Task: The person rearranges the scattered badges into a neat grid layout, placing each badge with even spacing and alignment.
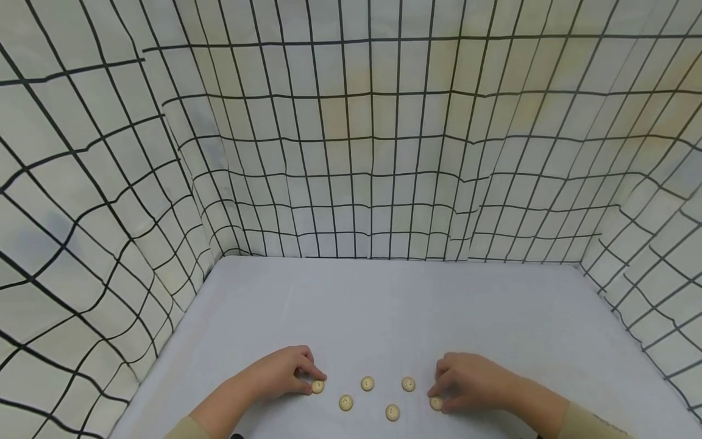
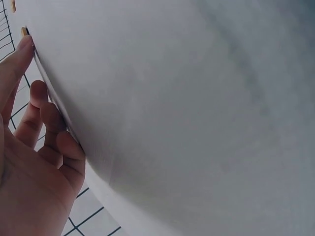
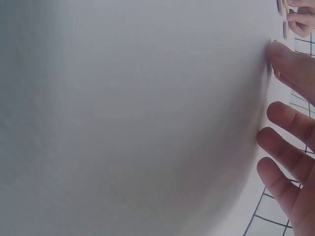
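Several round, flat, beige pieces that look like buttons lie on the white table in a loose zigzag row. In the head view my left hand (image 1: 280, 372) pinches the leftmost button (image 1: 317, 386) between thumb and forefinger. My right hand (image 1: 471, 382) pinches the rightmost button (image 1: 436, 403), which rests on the table. The left wrist view shows the left hand (image 2: 42, 142) with its other fingers bent at the cloth. From the right wrist view, the right hand (image 3: 290, 147) has its thumb against the button, whose face is hidden there.
Between the hands lie an upper-left button (image 1: 367, 383), a lower-left button (image 1: 346, 402), an upper-right button (image 1: 408, 383) and a lower-right button (image 1: 392, 413). White cloth covers the table (image 1: 384, 317). Pale walls with a black grid (image 1: 351, 140) enclose its back and sides.
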A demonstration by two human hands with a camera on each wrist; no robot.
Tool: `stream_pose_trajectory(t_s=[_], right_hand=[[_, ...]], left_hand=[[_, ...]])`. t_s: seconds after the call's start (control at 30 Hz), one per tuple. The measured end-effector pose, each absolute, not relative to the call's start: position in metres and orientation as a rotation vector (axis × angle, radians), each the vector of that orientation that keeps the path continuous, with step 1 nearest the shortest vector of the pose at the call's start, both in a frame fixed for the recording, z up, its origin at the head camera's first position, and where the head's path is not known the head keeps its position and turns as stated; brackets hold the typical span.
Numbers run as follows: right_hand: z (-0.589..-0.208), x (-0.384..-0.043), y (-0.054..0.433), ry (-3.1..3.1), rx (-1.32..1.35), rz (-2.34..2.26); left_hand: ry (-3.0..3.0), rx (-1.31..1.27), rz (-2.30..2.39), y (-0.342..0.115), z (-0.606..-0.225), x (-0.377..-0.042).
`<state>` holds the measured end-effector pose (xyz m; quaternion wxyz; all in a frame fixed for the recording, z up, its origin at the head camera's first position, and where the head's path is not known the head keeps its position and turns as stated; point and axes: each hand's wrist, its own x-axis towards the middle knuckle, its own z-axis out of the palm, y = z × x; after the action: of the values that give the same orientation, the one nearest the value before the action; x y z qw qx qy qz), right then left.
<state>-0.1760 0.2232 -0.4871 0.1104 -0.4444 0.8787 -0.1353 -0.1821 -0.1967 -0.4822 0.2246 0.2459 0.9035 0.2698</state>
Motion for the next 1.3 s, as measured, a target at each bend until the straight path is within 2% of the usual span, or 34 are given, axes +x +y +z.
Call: stream_pose_trajectory(t_s=[0.47,0.9,1.3], right_hand=[[-0.483,-0.183,0.227,2.62,-1.172,-0.433],[-0.479,-0.206,0.221,2.626,-0.966,-0.561],[-0.478,-0.229,0.211,2.644,-0.981,-0.627]], left_hand=[[2.473,0.664,0.778,-0.197,-0.483,-0.184],[2.469,0.65,0.773,-0.196,-0.483,-0.185],[2.474,0.66,0.781,-0.195,-0.48,-0.182]])
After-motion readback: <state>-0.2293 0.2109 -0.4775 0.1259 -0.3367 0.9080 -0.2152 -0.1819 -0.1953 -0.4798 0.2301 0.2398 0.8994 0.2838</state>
